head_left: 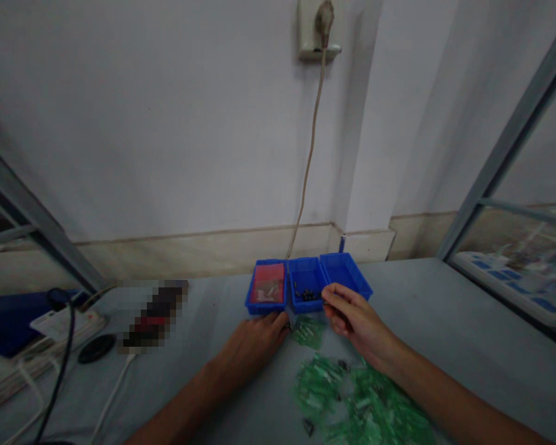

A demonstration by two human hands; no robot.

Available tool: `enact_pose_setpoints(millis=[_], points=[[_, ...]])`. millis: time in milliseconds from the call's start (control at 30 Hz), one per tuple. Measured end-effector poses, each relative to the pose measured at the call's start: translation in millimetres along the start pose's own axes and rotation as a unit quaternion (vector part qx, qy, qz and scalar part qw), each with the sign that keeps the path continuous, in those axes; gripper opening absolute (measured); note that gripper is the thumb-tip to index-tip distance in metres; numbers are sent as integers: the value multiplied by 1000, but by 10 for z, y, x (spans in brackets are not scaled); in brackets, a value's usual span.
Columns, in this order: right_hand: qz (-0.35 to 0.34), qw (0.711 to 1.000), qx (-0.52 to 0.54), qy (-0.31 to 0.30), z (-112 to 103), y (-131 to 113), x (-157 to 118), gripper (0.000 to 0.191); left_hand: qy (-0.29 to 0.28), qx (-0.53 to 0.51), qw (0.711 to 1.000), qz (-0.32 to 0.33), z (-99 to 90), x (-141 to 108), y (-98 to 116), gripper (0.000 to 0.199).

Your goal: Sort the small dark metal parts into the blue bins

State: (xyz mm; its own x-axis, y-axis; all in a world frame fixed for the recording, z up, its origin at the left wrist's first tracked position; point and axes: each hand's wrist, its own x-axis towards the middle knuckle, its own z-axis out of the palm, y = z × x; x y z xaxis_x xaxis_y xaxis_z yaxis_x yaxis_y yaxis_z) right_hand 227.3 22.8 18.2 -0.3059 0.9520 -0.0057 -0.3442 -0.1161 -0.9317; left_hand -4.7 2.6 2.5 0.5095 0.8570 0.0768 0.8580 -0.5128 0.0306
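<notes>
Green plastic bags [361, 402] lie scattered in a loose heap on the grey table [445, 321], toward 5 o'clock from the middle of the view, with one small green bag [308, 332] lying apart at the heap's 12 o'clock, between the two hands. The left hand [254, 343] rests palm down on the table, its fingers flat and spread loosely, gripping nothing; its fingertips lie just beside the small bag at that bag's 9 o'clock. The right hand [352, 318] hovers at the bag's 2 o'clock with fingers curled and thumb drawn toward them; whether it pinches a small part I cannot tell. Three blue trays [308, 283] stand side by side at 12 o'clock from the hands: the left one holds a red sheet, the middle one small dark parts, the right one sits just behind the right hand. A power strip [69, 321] with cables lies at 9 o'clock, and a cord [311, 148] runs up the wall to a socket.
</notes>
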Motion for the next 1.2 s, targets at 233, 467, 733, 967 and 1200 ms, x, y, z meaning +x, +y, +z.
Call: enact_pose_setpoints(millis=[233,467,733,967,1200], points=[[16,1000,-11,-1,43,35,-21,35,2,5,1000,4,1,-2,-3,18],[17,999,-26,-11,42,82,-26,34,-6,10,1000,1,-9,2,6,20],[15,999,31,-8,16,-6,-5,34,1,-4,1000,1,30,-2,-18,17],[13,999,45,-6,29,-26,-14,31,4,1,1000,3,12,-4,-7,18],[-46,998,-46,16,37,-50,-11,31,-2,4,1000,-4,6,-2,-2,18]])
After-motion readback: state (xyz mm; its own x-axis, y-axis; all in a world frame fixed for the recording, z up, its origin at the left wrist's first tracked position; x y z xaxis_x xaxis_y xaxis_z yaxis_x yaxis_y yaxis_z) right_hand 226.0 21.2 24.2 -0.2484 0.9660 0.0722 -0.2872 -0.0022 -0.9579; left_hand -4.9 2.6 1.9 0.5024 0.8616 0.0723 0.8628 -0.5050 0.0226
